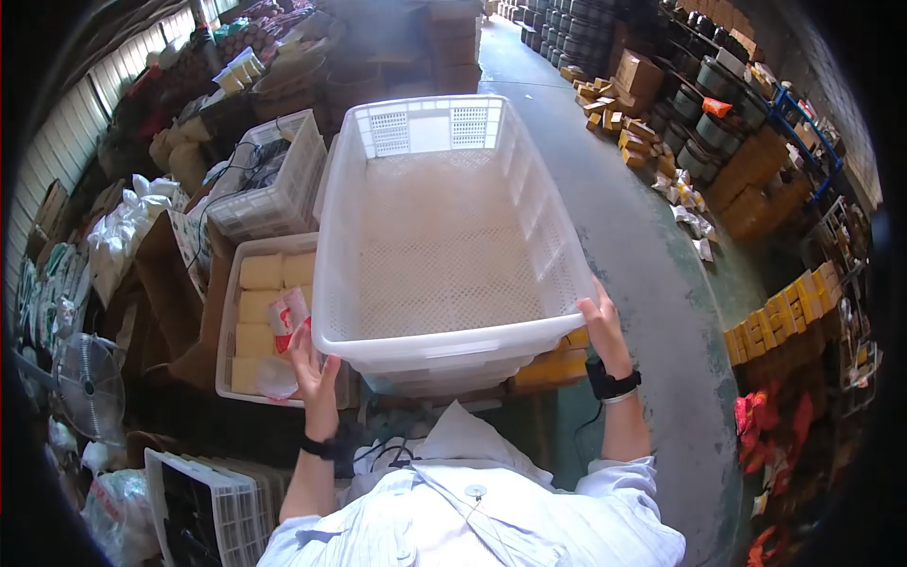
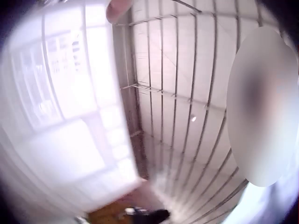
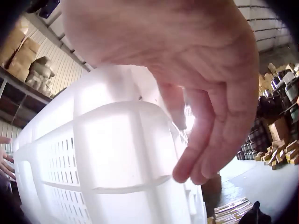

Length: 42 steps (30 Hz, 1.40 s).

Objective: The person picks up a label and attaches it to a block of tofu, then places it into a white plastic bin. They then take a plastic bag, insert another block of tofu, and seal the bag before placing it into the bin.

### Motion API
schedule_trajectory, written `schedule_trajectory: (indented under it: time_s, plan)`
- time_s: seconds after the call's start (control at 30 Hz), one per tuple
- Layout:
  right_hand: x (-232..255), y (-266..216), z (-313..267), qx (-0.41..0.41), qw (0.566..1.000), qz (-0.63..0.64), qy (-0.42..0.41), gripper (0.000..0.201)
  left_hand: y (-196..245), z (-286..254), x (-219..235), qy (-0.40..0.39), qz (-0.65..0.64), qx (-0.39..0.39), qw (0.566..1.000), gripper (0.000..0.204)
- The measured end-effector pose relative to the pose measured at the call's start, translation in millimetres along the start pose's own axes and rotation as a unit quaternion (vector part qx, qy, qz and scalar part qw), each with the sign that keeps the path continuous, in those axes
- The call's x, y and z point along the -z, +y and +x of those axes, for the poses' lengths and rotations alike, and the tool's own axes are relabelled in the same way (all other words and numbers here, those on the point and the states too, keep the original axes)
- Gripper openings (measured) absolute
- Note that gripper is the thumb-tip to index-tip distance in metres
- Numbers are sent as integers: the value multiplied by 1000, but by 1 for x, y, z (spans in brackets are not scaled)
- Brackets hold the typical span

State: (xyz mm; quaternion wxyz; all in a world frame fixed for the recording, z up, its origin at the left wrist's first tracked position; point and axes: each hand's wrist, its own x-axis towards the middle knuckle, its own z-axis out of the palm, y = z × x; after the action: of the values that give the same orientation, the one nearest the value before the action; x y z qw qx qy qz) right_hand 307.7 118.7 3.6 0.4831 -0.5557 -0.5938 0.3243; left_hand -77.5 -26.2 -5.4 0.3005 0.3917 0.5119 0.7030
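Note:
A large white plastic crate (image 1: 444, 342), with perforated floor and walls, fills the middle of the head view. More white rims show under its near edge, like nested crates. At its near left corner is my left hand (image 1: 316, 383), fingers up along the side and thumb by the front rim. My right hand (image 1: 605, 331) holds the near right corner. In the right wrist view its fingers (image 3: 198, 154) bend around the crate's corner. The left wrist view is overexposed, with one fingertip (image 2: 114, 11) at the crate's wall.
Left of the crate, a white bin (image 1: 225, 359) holds pale yellow packs. Behind it stands another white crate (image 1: 269, 222) with dark items and a cable. A fan (image 1: 88, 387) stands at far left. Along the right, a grey floor aisle (image 1: 605, 255) runs past yellow boxes (image 1: 784, 312).

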Motion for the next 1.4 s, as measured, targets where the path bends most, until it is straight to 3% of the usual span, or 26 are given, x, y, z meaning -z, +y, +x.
schedule_trajectory:
  time_s: [0.1, 0.23, 0.33, 0.5, 0.6, 0.8, 0.9, 1.0, 1.1, 1.17, 1.3, 1.4]
  plan:
    - [-6, 2, -5, -26, 993, 111, -22, 52, -10, 35, 4, -47, 68, -98, 992, 39]
    - [-9, -8, -12, -49, 990, 133, -7, 51, -2, 38, -10, 1, 189, -80, 979, 20]
    - [-10, -8, -13, -52, 990, 134, 9, 49, 1, 33, -10, 5, 199, -48, 979, 21]
    - [-13, -10, 0, -61, 991, 120, 7, 48, -7, 43, -13, 21, 179, -62, 982, 26]
    - [-17, -16, -7, -83, 990, 107, 50, 47, -6, 44, -14, 22, 192, -59, 979, 27]
    - [-14, -15, -3, -65, 990, 125, 15, 47, -8, 46, -11, 14, 181, -49, 982, 28]
    - [-19, -24, -9, -95, 988, 103, 68, 48, -5, 46, -12, 2, 192, -54, 980, 28]
    - [-16, 1, -11, -94, 981, 163, 47, 44, -5, 44, -11, -7, 183, -49, 982, 32]
    - [-18, 19, -19, -147, 961, 216, 87, 44, -4, 36, -5, -9, 178, -36, 983, 40]
    - [-20, 39, -19, -131, 947, 280, 83, 43, -3, 34, -2, -13, 189, -47, 981, 49]
    - [-26, 43, -10, -84, 913, 399, 34, 40, -22, 44, -1, -26, 71, -11, 997, 61]
    - [-25, 54, -10, -91, 924, 362, 88, 44, -35, 38, 0, -10, 55, -4, 998, 60]
